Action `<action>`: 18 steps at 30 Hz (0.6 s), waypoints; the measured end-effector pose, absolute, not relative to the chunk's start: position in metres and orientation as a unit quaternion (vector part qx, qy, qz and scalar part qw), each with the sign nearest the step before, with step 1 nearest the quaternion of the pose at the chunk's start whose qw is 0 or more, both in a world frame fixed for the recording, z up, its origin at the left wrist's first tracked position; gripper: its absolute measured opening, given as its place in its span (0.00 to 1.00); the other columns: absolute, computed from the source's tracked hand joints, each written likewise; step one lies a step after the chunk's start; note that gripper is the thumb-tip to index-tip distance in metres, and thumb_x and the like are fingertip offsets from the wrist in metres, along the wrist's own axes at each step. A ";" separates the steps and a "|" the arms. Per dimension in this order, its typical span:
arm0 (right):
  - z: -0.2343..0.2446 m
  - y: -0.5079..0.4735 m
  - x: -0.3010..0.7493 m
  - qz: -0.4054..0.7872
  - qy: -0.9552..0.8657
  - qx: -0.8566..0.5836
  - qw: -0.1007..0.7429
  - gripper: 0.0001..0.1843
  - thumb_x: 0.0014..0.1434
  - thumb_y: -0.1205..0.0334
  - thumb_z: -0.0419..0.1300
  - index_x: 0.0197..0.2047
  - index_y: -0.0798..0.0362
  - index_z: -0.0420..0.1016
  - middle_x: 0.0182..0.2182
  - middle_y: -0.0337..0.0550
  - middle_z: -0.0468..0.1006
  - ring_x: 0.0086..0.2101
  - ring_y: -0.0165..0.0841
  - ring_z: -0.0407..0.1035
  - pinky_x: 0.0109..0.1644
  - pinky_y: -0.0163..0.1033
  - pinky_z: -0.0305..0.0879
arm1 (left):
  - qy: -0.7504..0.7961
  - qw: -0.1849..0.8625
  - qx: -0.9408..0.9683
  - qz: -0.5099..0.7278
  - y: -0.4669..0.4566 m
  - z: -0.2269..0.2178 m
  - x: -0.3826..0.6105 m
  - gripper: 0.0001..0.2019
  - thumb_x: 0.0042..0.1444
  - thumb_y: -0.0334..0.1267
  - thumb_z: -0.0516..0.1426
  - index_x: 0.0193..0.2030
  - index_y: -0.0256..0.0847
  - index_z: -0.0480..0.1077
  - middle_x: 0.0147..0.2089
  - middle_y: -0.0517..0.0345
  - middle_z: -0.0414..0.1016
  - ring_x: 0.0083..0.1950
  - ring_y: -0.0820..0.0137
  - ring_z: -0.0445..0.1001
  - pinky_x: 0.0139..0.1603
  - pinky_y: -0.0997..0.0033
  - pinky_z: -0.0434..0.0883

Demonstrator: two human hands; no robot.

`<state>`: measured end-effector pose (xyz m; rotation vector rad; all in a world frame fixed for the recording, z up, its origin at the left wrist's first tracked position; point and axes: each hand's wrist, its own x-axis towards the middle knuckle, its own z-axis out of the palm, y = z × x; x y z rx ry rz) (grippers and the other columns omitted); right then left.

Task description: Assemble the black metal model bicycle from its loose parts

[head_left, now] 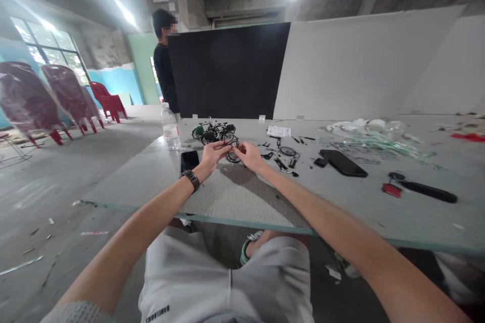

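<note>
My left hand (212, 154) and my right hand (248, 155) meet over the grey table (341, 202), fingers pinched together on a small black wheel-like part (233, 156) held between them. Just behind the hands stand small model bicycles (214, 132), one green and one black. Loose black model parts (282, 157) lie scattered to the right of my right hand. A black watch sits on my left wrist.
A phone (189, 160) lies left of my hands, a water bottle (170, 128) beyond it. Further right are another phone (343, 163), a black tool (428, 192), a red piece (391, 190), clear plastic bags (375, 141) and an instruction sheet (279, 131). A person (164, 63) stands behind the table.
</note>
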<state>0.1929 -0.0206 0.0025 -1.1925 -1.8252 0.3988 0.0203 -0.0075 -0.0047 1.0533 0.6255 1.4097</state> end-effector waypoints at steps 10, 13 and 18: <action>0.000 -0.019 0.192 0.163 -0.723 -0.483 0.466 0.17 0.60 0.45 0.60 0.33 0.50 0.67 0.29 0.41 0.77 0.31 0.36 0.71 0.36 0.40 0.64 | 0.279 0.600 0.443 0.604 -0.011 0.000 0.023 0.13 0.49 0.25 0.70 0.42 0.31 0.80 0.39 0.48 0.85 0.39 0.68 0.83 0.61 0.56 0.75; 0.000 -0.020 0.192 0.166 -0.719 -0.486 0.468 0.17 0.60 0.44 0.60 0.35 0.50 0.66 0.29 0.41 0.77 0.32 0.36 0.72 0.37 0.40 0.64 | 0.277 0.602 0.446 0.602 -0.011 0.000 0.022 0.13 0.49 0.26 0.71 0.42 0.31 0.80 0.39 0.48 0.84 0.39 0.68 0.83 0.61 0.56 0.75; 0.004 -0.026 0.193 0.197 -0.698 -0.507 0.466 0.18 0.60 0.46 0.63 0.43 0.49 0.64 0.29 0.40 0.79 0.32 0.38 0.75 0.36 0.40 0.66 | 0.284 0.605 0.447 0.594 -0.011 -0.001 0.022 0.11 0.51 0.26 0.70 0.42 0.31 0.79 0.38 0.49 0.84 0.37 0.69 0.82 0.59 0.58 0.76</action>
